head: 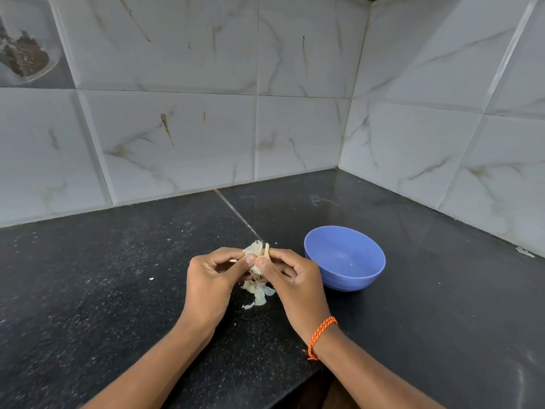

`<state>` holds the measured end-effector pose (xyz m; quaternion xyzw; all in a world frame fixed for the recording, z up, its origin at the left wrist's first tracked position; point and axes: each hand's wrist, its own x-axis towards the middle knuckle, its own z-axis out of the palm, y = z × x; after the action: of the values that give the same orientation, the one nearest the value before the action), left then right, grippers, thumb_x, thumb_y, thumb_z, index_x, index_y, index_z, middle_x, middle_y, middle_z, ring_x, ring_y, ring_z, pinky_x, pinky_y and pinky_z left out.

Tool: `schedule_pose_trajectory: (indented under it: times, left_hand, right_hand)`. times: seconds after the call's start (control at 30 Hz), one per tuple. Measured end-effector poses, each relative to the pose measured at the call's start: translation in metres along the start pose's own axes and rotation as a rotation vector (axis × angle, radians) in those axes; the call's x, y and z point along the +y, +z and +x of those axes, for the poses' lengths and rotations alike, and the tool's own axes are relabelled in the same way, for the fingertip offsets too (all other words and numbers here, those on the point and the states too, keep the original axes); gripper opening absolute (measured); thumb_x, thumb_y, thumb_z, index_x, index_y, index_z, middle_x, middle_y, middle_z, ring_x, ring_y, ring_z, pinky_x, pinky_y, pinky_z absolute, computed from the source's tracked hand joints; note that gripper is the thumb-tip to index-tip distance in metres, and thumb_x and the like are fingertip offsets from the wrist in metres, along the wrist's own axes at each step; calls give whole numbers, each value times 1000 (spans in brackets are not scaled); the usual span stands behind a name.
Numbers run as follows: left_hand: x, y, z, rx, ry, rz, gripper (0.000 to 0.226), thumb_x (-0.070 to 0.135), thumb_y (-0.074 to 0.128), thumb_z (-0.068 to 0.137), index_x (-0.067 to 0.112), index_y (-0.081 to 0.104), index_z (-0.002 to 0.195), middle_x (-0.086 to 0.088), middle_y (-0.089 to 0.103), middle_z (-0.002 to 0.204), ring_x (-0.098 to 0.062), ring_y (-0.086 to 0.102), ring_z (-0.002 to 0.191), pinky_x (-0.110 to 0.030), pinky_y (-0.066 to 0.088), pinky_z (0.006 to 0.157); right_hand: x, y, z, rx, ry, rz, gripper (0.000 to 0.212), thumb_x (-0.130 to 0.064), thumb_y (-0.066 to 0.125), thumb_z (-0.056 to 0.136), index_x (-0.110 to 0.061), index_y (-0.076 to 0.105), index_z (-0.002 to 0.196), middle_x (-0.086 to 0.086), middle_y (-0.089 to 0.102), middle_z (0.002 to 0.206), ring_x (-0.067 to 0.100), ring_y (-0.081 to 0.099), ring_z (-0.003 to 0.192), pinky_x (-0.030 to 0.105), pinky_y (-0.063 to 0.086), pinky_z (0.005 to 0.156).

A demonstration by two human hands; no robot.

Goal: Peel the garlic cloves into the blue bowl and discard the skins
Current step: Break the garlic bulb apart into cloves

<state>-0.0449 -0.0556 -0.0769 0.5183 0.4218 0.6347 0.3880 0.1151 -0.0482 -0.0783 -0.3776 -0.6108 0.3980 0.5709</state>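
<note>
Both hands meet over the black counter and pinch a small piece of garlic (259, 262) between thumbs and fingertips. My left hand (213, 283) holds it from the left, my right hand (290, 278) from the right. Papery skin sticks up above the fingers and roots hang below. Loose pale skins (259, 295) lie on the counter under the hands. The blue bowl (345, 258) stands just right of my right hand; I see no cloves in it, only a few specks.
The black stone counter (118, 290) runs into a corner of white marbled wall tiles (413, 143). A seam crosses the counter behind the hands. Small white crumbs lie scattered left of the hands. The counter's front edge shows at the bottom centre.
</note>
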Motion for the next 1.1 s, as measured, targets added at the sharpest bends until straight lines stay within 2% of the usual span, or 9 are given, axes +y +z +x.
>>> schedule_pose_trajectory:
  times: [0.3, 0.43, 0.53, 0.6, 0.67, 0.77, 0.87, 0.97, 1.1]
  left_hand:
    - [-1, 0, 1, 80, 78, 258, 11, 13, 76, 100, 19, 84, 102, 4, 83, 85, -17, 79, 74, -33, 67, 74]
    - [-1, -1, 1, 108, 73, 339, 13, 14, 76, 100, 24, 83, 95, 6, 80, 78, -16, 78, 72, -44, 67, 76]
    - [-1, -2, 1, 71, 59, 351, 31, 3, 72, 97, 31, 82, 108, 9, 81, 91, -16, 78, 80, -47, 66, 79]
    - [2, 0, 0, 22, 47, 324, 48, -6, 63, 95, 31, 79, 122, 10, 81, 101, -15, 79, 89, -42, 66, 82]
    - [5, 1, -1, -22, 46, 310, 54, -9, 58, 95, 31, 78, 126, 11, 82, 102, -14, 79, 93, -39, 66, 83]
    - [6, 2, -3, -50, 54, 304, 45, -6, 62, 97, 27, 82, 118, 12, 82, 105, -11, 79, 100, -40, 65, 91]
    - [10, 4, -4, -100, 60, 237, 21, 12, 72, 102, 24, 83, 116, 9, 83, 108, -12, 79, 104, -40, 62, 95]
    - [10, 5, -5, -155, 48, 222, 22, 21, 84, 93, 23, 82, 115, 6, 83, 107, -16, 80, 102, -42, 63, 95]
    - [6, 4, -2, -101, 31, 228, 17, 17, 86, 90, 21, 83, 105, 2, 83, 99, -20, 81, 93, -47, 65, 90]
  right_hand:
    - [4, 1, 1, 77, -56, -91, 26, -15, 79, 95, -11, 78, 121, -2, 67, 110, 14, 73, 103, 25, 62, 85]
    - [2, 2, 0, 106, -91, -129, 21, -12, 77, 96, -12, 78, 117, -1, 68, 109, 12, 74, 98, 23, 62, 81]
    - [0, 2, -1, 119, -109, -179, 16, -12, 77, 97, -16, 78, 113, -6, 72, 108, 8, 75, 97, 21, 61, 79]
    - [-1, 1, -1, 112, -149, -256, 16, -9, 73, 98, -18, 78, 110, -12, 72, 105, 7, 73, 100, 18, 59, 80]
    - [-1, 1, -1, 107, -195, -342, 19, -5, 70, 99, -20, 78, 106, -14, 72, 103, 7, 71, 102, 17, 58, 79]
    - [1, 0, -1, 128, -222, -392, 22, -2, 69, 98, -21, 78, 103, -15, 71, 101, 10, 70, 101, 23, 59, 80]
    - [0, -1, -1, 163, -240, -397, 21, -1, 70, 97, -20, 78, 103, -15, 71, 100, 10, 70, 100, 20, 58, 80]
    - [-1, 0, -2, 179, -252, -378, 21, 1, 70, 97, -20, 76, 101, -14, 70, 98, 9, 69, 98, 18, 56, 77]
    - [1, 0, -2, 192, -256, -381, 19, -5, 66, 101, -23, 73, 102, -14, 68, 99, 14, 69, 94, 33, 61, 75]
